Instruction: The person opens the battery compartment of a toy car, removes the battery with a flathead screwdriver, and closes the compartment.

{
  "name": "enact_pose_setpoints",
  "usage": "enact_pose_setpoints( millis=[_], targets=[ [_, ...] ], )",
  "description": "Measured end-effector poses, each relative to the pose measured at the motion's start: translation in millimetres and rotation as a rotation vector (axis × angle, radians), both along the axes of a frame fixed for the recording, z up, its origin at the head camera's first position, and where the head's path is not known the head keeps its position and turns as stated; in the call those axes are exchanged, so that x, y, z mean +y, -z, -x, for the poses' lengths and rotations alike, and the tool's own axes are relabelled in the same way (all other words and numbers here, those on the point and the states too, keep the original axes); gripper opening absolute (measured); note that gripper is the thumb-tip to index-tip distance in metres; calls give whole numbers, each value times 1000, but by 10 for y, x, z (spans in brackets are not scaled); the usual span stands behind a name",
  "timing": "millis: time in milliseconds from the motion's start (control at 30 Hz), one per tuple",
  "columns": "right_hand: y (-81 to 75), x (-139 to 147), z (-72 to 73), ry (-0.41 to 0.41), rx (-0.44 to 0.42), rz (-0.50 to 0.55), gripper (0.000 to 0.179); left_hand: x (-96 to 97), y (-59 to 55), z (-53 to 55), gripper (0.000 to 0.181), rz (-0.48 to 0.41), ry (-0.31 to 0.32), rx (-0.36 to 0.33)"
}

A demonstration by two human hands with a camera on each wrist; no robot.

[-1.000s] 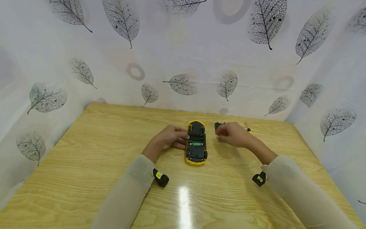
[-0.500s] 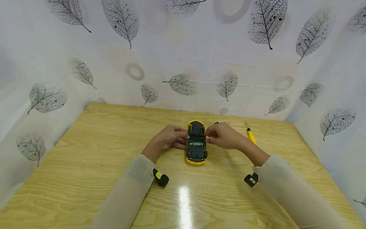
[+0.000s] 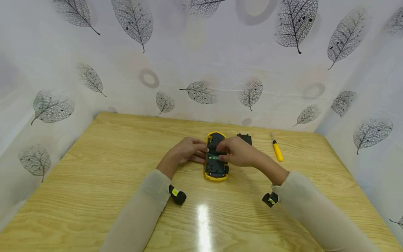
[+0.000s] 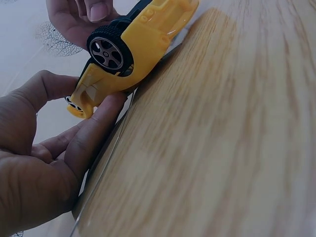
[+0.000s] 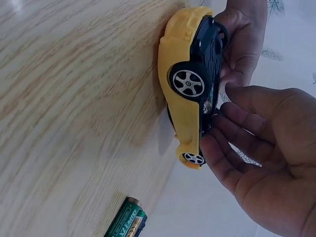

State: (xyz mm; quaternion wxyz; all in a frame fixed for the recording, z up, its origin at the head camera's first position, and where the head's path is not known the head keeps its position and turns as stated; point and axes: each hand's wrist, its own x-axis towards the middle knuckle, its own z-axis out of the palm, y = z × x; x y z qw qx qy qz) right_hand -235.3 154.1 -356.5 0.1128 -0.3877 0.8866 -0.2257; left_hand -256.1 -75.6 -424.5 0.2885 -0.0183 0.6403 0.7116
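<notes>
A yellow toy car (image 3: 216,174) lies wheels-up on the table, its black underside showing an uncovered battery compartment. One green battery (image 3: 213,158) sits crosswise in that compartment. My left hand (image 3: 189,151) grips the car's left side, fingers against the yellow body (image 4: 143,44) in the left wrist view. Over the compartment is my right hand (image 3: 237,151), thumb at the battery's right end and bent fingers on the black underside; a gap shows between thumb and fingers in the right wrist view. There, another green battery (image 5: 123,217) lies on the table.
A black battery cover (image 3: 245,138) lies to the right of the car, beyond the right hand. Farther right is a yellow-handled screwdriver (image 3: 277,151). Leaf-patterned fabric (image 3: 201,92) stands behind the wooden table (image 3: 126,140).
My right hand has moved left from beside the black cover to the car's battery compartment, uncovering the cover and the screwdriver to view. The left hand and the car have stayed in place.
</notes>
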Motion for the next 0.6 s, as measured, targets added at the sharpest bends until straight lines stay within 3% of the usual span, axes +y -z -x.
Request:
enact_pose_setpoints(
  millis=[600],
  targets=[
    [20,-145,38,-49,-44,-82,22,-6,35,3,47,-2,-10,8]
  ],
)
